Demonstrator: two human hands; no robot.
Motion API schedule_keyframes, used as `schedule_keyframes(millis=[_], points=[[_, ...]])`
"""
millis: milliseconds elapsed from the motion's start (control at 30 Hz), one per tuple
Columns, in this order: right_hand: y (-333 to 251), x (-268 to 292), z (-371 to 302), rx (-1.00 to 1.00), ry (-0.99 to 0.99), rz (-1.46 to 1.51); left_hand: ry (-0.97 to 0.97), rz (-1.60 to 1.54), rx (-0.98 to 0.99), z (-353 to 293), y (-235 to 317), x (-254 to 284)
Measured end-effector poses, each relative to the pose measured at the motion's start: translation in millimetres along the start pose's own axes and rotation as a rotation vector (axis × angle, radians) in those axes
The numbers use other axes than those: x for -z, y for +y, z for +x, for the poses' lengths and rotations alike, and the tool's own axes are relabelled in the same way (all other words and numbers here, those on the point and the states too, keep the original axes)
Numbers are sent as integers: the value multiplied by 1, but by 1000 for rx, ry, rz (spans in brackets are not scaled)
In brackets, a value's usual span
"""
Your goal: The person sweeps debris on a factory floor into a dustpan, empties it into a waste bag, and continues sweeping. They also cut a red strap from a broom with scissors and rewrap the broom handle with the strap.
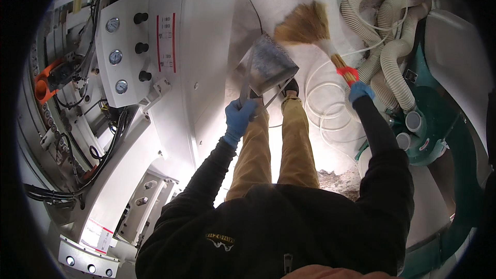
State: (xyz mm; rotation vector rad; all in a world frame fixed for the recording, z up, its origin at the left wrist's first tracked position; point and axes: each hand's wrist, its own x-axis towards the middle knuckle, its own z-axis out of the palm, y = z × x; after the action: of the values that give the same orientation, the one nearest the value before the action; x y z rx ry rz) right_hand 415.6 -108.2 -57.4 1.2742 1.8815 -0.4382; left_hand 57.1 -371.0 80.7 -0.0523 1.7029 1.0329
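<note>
The left hand (241,118) grips the handle (247,80) of the metal dustpan (271,63) before the feet (292,87), the right hand (361,92) grasps the broom (305,25) beside the ribbed hoses (395,56), and wide sweeping could snag them, while dustpan tilt, hard to judge here, could spill any contents.

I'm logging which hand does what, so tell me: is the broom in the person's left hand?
No, the right hand grips the broom, while the left hand holds the metal dustpan.
</note>
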Motion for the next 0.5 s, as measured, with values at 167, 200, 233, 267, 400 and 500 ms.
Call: schedule_keyframes(millis=[167,200,233,267,400,500], points=[[67,-12,-84,-101,-28,94,-17,12,-9,13,-5,-7],[73,-13,-97,-118,-39,163,-27,21,-28,17,-7,-9],[75,-17,-108,-139,-52,222,-34,25,-32,21,-10,-12],[77,-22,-118,-172,-79,284,-42,30,-35,24,-12,-15],[60,-55,-109,-388,-278,1365,-88,53,-54,36,-18,-34],[30,-86,-57,-401,-398,1455,-105,95,-70,42,-18,-49]])
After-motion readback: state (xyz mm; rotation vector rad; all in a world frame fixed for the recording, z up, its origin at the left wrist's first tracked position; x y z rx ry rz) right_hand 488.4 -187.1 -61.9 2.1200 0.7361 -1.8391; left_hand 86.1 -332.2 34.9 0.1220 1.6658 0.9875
